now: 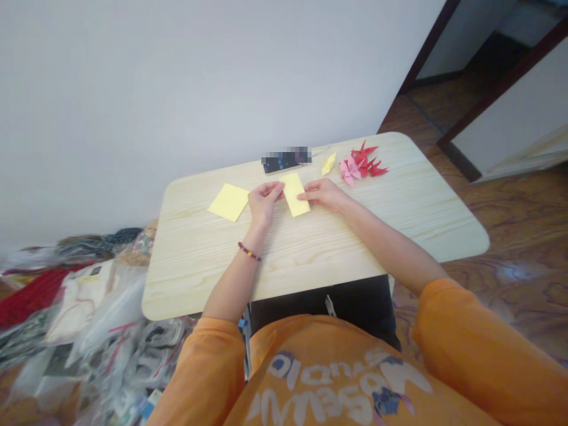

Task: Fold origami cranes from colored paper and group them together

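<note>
Between my two hands is a yellow sheet of paper (294,192), narrow and rectangular as if folded in half, held just above the table. My left hand (265,200) pinches its left edge near the top. On the right edge, my right hand (323,194) grips it with the thumb lying on its face. Beside my left hand lies a flat square of yellow paper (228,202). Past my right hand rest a small folded yellow paper piece (329,164), a pink origami flower (350,170) and several red origami pieces (364,161).
A phone (281,163) with a lit screen lies at the back of the light wooden table (199,260), close to the wall. Bagged clothes and other goods (110,313) are heaped on the floor at the left. A doorway opens at the upper right.
</note>
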{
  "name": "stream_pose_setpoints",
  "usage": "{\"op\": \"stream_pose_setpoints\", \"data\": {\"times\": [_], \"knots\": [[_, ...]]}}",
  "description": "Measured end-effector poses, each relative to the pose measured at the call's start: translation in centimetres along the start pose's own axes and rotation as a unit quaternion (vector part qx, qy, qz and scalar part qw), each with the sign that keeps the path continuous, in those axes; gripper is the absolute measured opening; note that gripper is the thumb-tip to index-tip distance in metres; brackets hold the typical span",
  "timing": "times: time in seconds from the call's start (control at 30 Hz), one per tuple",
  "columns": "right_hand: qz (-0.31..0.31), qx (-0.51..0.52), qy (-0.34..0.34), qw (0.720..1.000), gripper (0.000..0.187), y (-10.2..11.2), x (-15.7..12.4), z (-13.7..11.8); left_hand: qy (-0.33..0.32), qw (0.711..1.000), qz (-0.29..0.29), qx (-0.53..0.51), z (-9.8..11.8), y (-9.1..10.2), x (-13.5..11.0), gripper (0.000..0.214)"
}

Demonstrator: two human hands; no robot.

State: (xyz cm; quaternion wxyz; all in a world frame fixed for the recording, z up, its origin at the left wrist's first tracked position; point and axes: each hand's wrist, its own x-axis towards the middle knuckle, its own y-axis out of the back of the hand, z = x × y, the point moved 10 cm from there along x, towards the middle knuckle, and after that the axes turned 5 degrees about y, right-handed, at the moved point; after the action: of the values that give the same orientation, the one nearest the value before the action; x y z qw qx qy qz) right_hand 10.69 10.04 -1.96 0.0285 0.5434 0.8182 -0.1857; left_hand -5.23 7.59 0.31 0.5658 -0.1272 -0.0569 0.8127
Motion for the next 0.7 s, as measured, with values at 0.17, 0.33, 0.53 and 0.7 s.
{"op": "stream_pose_setpoints", "data": {"times": [0.17,0.33,0.53,0.7], "knots": [[-0.003,0.006,0.010,1.000,0.018,-0.3,0.0,-0.3,0.002,0.998,0.040,-0.043,-0.3,0.9,0.1,0.031],[0.009,-0.055,0.045,0.997,0.028,-0.7,0.0,-0.8,0.012,0.996,0.054,-0.066,-0.7,1.1,0.1,0.027],[-0.034,-0.216,0.127,0.967,0.039,-1.8,-0.5,-2.0,0.024,0.994,0.078,-0.075,-1.0,1.4,0.0,0.025],[-0.057,-0.234,0.159,0.957,0.035,-2.4,-0.8,-2.2,0.028,0.992,0.082,-0.087,-1.4,1.6,0.1,0.025]]}}
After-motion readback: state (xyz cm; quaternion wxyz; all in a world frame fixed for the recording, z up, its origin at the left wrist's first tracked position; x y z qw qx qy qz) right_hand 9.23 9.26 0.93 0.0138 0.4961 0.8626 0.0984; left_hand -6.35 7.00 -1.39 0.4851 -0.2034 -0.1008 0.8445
